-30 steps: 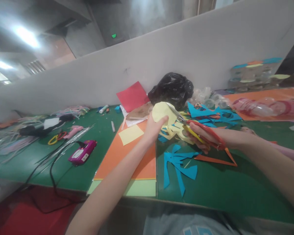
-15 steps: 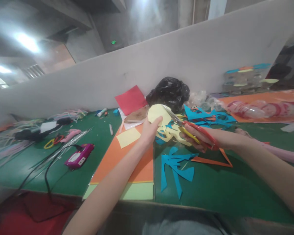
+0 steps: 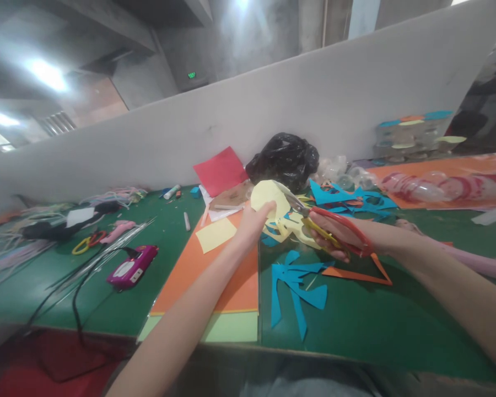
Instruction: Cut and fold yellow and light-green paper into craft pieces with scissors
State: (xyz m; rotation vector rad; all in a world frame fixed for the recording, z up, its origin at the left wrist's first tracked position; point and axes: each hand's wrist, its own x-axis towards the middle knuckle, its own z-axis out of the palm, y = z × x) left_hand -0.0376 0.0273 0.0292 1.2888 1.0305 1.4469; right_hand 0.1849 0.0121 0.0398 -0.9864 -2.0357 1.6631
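A rounded piece of pale yellow paper (image 3: 268,196) is pinched in my left hand (image 3: 255,220), thumb on its face. My right hand (image 3: 329,234) grips scissors (image 3: 347,227) with one red and one yellow handle. Their blades meet the paper's right edge. Yellow paper scraps (image 3: 300,229) lie beneath, mixed with bits of blue. Nearer me rest a cut blue paper scrap (image 3: 300,278) and a thin orange paper offcut (image 3: 359,274). Under my left forearm is a stack of orange sheets (image 3: 198,281) with a small yellow rectangle (image 3: 216,235) on top.
A black plastic bag (image 3: 285,160) and a red sheet (image 3: 220,171) sit by the partition (image 3: 314,94). On the left are a magenta power strip (image 3: 133,267), another pair of scissors (image 3: 89,242) and a pink glue gun (image 3: 118,231). Pink-patterned plastic bottles (image 3: 442,186) lie at right.
The scissors have tilted slightly, and my right hand sits a little lower. The yellow paper has turned a bit at the blades. My left hand keeps its pinch.
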